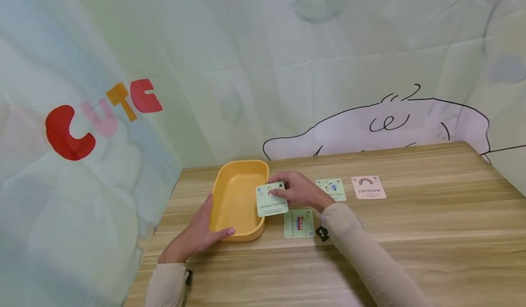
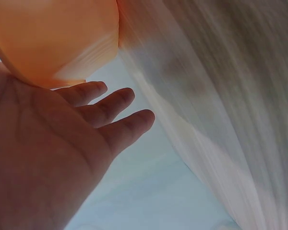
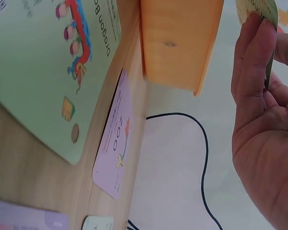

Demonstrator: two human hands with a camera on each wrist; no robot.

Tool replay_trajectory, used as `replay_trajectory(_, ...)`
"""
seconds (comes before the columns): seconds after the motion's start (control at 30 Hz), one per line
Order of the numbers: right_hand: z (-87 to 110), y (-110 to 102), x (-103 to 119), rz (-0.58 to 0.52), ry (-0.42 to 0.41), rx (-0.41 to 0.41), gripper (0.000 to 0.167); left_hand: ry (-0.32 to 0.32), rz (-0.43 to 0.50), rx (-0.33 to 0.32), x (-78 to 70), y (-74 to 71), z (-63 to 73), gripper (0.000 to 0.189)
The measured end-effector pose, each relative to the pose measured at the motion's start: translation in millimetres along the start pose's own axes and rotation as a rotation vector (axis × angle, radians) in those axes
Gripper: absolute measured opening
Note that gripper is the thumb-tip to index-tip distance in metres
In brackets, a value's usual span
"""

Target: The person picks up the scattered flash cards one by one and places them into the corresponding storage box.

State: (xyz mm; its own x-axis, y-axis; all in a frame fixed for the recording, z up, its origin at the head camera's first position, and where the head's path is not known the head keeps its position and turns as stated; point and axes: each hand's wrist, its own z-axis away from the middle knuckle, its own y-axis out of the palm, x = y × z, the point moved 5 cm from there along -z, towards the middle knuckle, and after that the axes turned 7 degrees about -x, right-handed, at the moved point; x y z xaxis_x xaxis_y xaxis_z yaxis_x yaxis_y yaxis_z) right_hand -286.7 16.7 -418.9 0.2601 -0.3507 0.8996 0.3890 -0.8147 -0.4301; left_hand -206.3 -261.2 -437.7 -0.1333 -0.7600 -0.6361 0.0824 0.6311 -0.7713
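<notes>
A yellow tray [image 1: 236, 202] stands on the wooden table. My left hand [image 1: 200, 230] rests at its near left corner, thumb over the near rim and fingers along the outer wall. Three fingers of it stretch out loosely beside the tray wall [image 2: 57, 33] in the left wrist view. My right hand [image 1: 295, 189] pinches a pale green "Lantern Festival" card [image 1: 271, 206] between thumb and fingers, raised and overlapping the tray's right rim. Just below that hand lies a green dragon boat card [image 1: 299, 224]. Seen edge-on, the held card [image 3: 260, 9] is partly cut off in the right wrist view.
Behind the right wrist lie a green card ending in "Day" [image 1: 332, 190] and a pink rainbow card [image 1: 369, 188]. A pinkish "zoo" card [image 3: 113, 143] and a purple card [image 3: 26, 218] show in the right wrist view. A printed curtain [image 1: 230, 69] hangs behind the table.
</notes>
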Motion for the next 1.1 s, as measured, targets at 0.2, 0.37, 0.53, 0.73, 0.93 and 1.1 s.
replay_trajectory(0.2, -2.1, 4.2, 2.3, -0.027, -0.021, -0.003, 0.027, -0.011, -0.033, 0.011, 0.2, 0.0, -1.0, 0.120)
replay_trajectory(0.37, -3.7, 8.2, 4.1, -0.015, -0.043, -0.007, 0.027, 0.002, -0.026, 0.008, -0.4, -0.1, -1.4, 0.120)
replay_trajectory(0.53, -5.3, 11.9, 6.0, -0.005, -0.050, -0.017, 0.026, 0.029, 0.008, -0.009, -1.3, 0.5, -1.7, 0.119)
replay_trajectory(0.73, -7.9, 16.3, 8.0, 0.001, -0.064, -0.020, 0.027, 0.070, 0.024, -0.034, -2.8, -0.5, -2.2, 0.116)
replay_trajectory(0.93, -11.7, 20.4, 8.6, 0.033, -0.076, -0.022, 0.027, 0.021, -0.016, -0.007, -1.9, -0.7, -0.9, 0.119)
replay_trajectory(1.1, -12.6, 23.9, 9.4, 0.016, -0.053, -0.015, 0.027, 0.019, -0.015, -0.009, -1.7, -0.7, -1.2, 0.119)
